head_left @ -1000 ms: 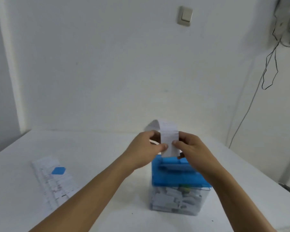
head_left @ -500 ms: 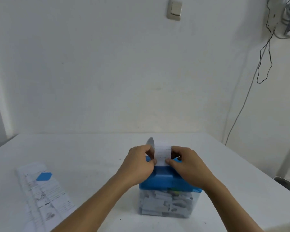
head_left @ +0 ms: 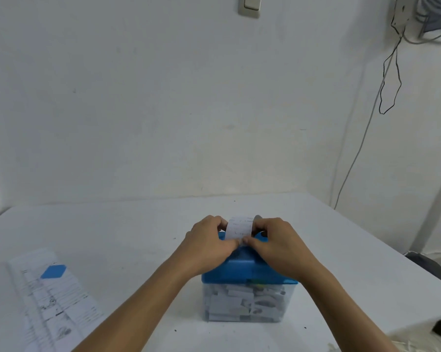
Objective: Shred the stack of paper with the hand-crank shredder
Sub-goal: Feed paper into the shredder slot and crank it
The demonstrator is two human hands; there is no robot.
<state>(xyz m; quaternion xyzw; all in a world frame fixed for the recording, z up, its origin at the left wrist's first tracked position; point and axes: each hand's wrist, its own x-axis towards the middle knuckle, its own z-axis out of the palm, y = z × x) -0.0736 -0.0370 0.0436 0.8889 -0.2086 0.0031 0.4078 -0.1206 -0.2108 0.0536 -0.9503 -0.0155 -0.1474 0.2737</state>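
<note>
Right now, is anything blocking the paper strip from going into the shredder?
Nothing visible does. The left hand and right hand pinch the paper strip upright, its lower end at the blue shredder top. Where it enters is hidden by the hands.

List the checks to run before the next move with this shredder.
1. Left hand and right hand pinch the strip: ok.
2. Strip upright over the shredder: ok.
3. Strip's lower edge fed in: cannot tell, hands hide it.
4. A hand free for turning: not ok.
5. Room in the bin: cannot tell; shreds fill most of it.
6. Stack flat on the table, left: ok.
</note>
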